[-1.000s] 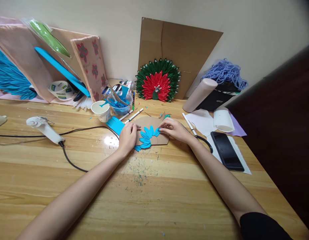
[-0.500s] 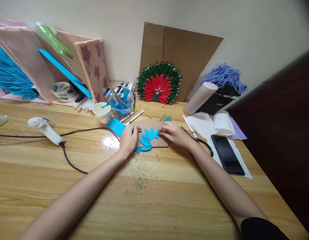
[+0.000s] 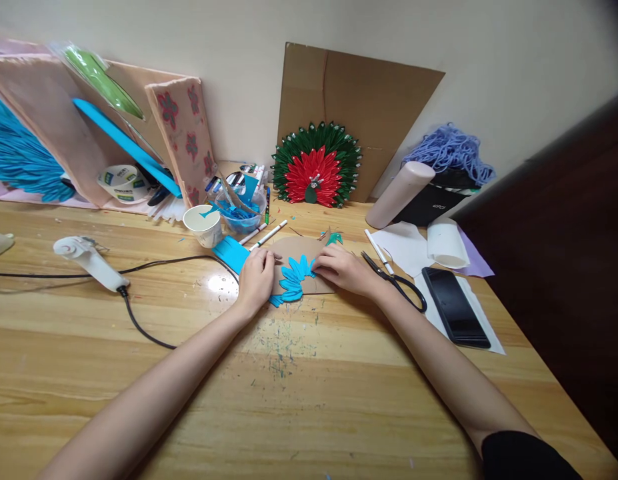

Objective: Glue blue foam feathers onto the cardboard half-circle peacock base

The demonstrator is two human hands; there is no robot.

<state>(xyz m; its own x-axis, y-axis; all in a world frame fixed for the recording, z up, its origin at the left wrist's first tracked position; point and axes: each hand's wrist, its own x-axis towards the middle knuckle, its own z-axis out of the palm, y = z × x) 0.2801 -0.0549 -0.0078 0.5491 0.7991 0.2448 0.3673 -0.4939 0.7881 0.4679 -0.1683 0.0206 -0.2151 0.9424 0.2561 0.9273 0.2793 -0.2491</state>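
A piece of brown cardboard (image 3: 295, 245) with a rounded top lies on the wooden table. Blue petals (image 3: 291, 280) that look like folded ribbon or paper form a curved row on its lower part. My left hand (image 3: 257, 275) is closed on the cardboard's left edge, fingers bent over it. At the right end of the row, my right hand (image 3: 343, 270) pinches a blue petal (image 3: 313, 268), its fingertips close to the cardboard. A blue strip (image 3: 231, 253) lies beside my left hand. Scissors (image 3: 399, 285) with black handles rest right of my right hand.
A white glue gun (image 3: 91, 263) with a black cord lies at left. Behind the cardboard stand a paper cup (image 3: 203, 228), a tub of blue scraps (image 3: 241, 212) and a green-red peacock (image 3: 319, 167). A phone (image 3: 456, 307) and a paper roll (image 3: 446, 243) are at right.
My right hand has shifted slightly left and its fingers have drawn closer together at the petal, showing more of the scissors. My left hand stays on the cardboard.
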